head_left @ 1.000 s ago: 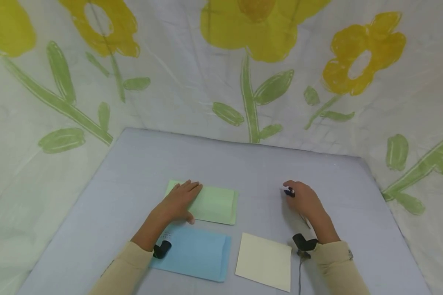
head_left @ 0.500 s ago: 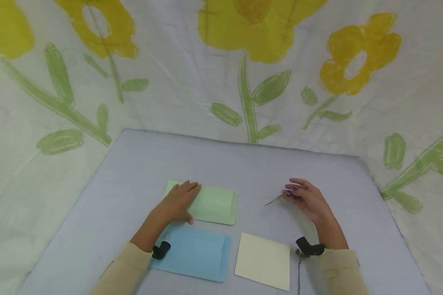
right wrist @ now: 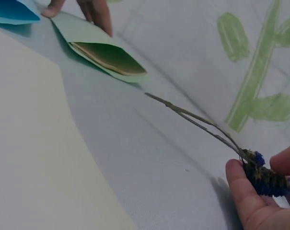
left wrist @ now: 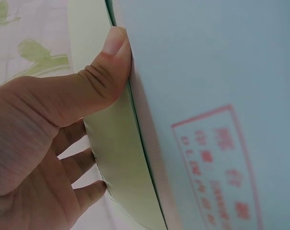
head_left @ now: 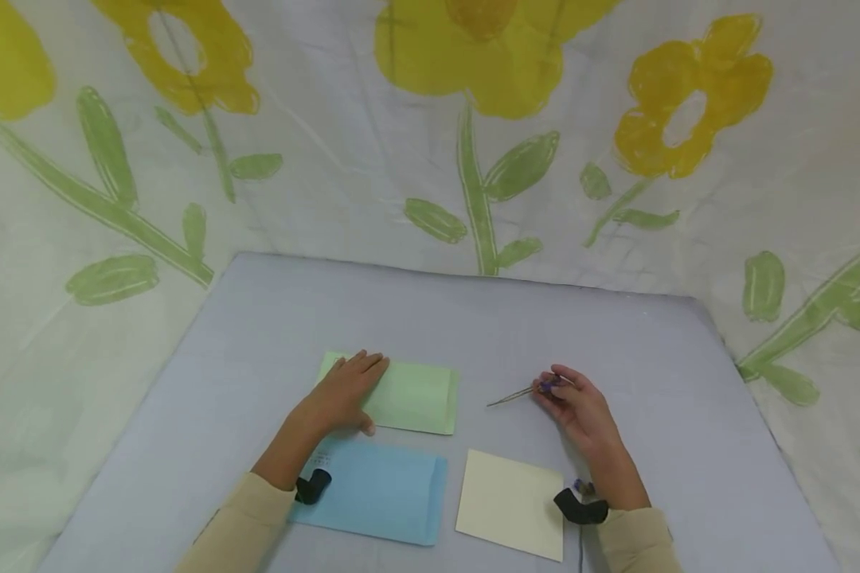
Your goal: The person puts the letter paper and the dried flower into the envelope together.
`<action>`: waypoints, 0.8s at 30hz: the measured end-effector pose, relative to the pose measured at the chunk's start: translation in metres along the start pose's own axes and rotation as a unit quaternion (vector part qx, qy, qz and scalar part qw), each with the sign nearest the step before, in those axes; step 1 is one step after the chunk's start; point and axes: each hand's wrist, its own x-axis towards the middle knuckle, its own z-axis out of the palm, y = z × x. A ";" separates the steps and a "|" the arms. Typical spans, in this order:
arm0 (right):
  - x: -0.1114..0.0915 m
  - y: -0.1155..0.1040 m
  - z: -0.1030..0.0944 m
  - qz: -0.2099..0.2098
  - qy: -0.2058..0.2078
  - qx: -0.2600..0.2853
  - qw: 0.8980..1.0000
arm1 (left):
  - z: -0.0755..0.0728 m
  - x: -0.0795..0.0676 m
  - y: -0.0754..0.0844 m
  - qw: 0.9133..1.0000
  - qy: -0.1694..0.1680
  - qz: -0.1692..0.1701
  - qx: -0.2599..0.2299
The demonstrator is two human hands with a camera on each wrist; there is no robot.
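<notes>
My left hand (head_left: 347,394) holds the left end of a pale green envelope (head_left: 419,398), its thumb at the near edge and its fingers at the far edge. In the right wrist view the envelope's mouth (right wrist: 113,60) gapes, with a tan layer showing inside. My right hand (head_left: 576,410) pinches a dried flower sprig (right wrist: 264,177) by its blue-purple head. The sprig's thin stems (head_left: 509,396) point left, their tips a short way from the envelope's mouth. In the right wrist view they are above the table.
A blue envelope (head_left: 380,493) with a printed stamp lies in front of the green one. Right of it is a cream paper square (head_left: 512,505). Another dried flower (head_left: 584,487), partly hidden by the right wrist's black mount (head_left: 580,508), lies beside it. A flower-printed sheet (head_left: 330,199) hangs behind.
My right hand has lifted the sprig, turned it so its stems point left, and moved it nearer the green envelope. My left hand stays on that envelope.
</notes>
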 end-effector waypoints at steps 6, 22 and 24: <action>-0.002 0.004 0.008 0.011 0.040 0.016 0.999 | -0.001 -0.003 0.001 1.000 0.003 0.003 -0.006; -0.001 0.028 0.039 0.018 0.112 0.077 0.991 | -0.004 -0.003 0.001 1.000 0.008 0.009 -0.005; -0.001 0.033 0.043 0.006 0.110 0.072 0.991 | -0.004 -0.004 0.000 1.000 0.008 0.010 -0.003</action>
